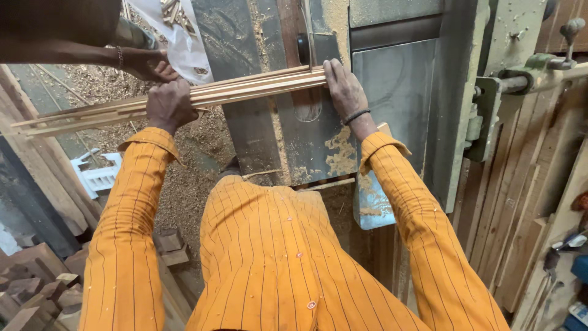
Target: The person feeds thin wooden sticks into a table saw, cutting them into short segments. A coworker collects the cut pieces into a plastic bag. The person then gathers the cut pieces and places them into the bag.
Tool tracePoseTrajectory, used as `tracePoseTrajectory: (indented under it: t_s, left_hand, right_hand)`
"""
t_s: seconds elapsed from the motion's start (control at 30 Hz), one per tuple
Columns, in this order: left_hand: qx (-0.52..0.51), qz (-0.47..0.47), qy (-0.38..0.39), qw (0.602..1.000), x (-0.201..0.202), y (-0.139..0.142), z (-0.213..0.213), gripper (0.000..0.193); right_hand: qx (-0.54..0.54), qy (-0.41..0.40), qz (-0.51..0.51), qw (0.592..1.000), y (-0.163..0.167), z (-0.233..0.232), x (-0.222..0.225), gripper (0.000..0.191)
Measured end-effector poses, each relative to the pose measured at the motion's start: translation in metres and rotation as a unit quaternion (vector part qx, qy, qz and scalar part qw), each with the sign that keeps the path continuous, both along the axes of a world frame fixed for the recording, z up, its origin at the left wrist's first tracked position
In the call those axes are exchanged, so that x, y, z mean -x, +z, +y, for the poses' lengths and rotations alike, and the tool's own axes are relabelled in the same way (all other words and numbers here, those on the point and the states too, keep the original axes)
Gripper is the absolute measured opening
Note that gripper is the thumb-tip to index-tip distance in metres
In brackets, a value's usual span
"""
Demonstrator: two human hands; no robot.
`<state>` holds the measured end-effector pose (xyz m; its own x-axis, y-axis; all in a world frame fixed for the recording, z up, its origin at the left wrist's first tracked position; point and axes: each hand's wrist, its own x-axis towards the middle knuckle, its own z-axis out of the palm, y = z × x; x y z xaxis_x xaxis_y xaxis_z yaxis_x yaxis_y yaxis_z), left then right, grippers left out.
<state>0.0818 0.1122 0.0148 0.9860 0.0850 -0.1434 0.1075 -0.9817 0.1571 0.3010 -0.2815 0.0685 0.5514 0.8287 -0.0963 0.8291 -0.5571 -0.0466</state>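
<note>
— What did the left hand [169, 104] have hold of?

— A bundle of thin wooden strips [202, 96]. The fingers were curled shut around it, knuckles up, about midway along the part that hung off the machine table [392, 92].

— And the right hand [345, 89]?

— It lay flat, palm down, fingers straight and together, pressing on the right end of the same strips. It was open, not wrapped round anything, and the fingertips reached just past the bundle's far edge. A dark band sat on that wrist.

— Where exactly was the bundle?

— It ran nearly level across the view, tilting down a little to the left. Its right end rested on the grey, sawdust-caked metal table; its left end stuck out well beyond the table, over a floor thick with wood shavings [190, 184].

— Anyone else nearby?

— Yes — another person's hand [150, 64] came in from the upper left, wearing a bracelet, and rested on the strips just behind the left hand. I couldn't tell whether it gripped them.

— What else was around?

— Both sleeves were orange with thin dark stripes. Offcut wooden blocks [37, 288] lay heaped at the lower left, a white plastic crate [98, 178] stood near them, and planks [520, 208] leaned at the right beside the machine.
</note>
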Motion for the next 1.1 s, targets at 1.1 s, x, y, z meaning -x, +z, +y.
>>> tracePoseTrajectory:
  t_s: [1.1]
  left_hand:
    - [-0.013, 0.022, 0.097, 0.995, 0.048, 0.019, 0.024, 0.031]
  right_hand:
    - [-0.055, -0.032, 0.013, 0.998, 0.023, -0.025, 0.039, 0.057]
